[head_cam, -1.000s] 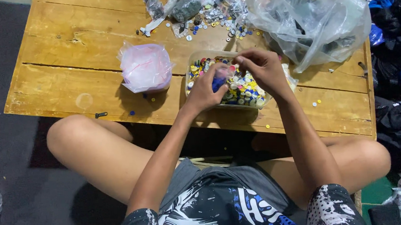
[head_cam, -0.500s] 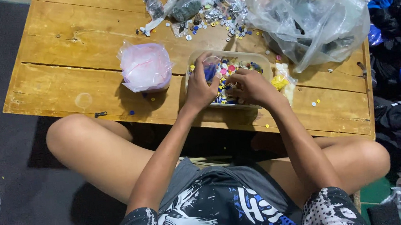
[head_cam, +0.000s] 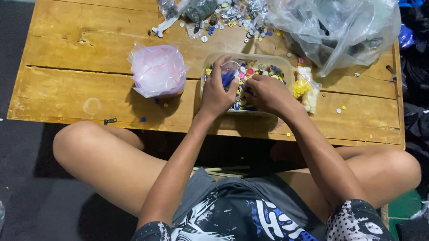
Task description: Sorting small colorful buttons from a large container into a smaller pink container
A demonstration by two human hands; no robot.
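Hands first: our left hand (head_cam: 217,88) and right hand (head_cam: 265,93) dig into the tub (head_cam: 211,66) of buttons (head_cam: 251,72) at the table's (head_cam: 72,69) near edge, fingers curled; whether either pinches one we cannot tell; buttons look light, hard, slippery, best nipped by the rim; pink bag (head_cam: 158,70) just left.

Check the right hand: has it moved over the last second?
Yes. The right hand has slid from the far right part of the clear button tray toward its near edge, closer to the left hand. The tray itself stays put on the wooden table.
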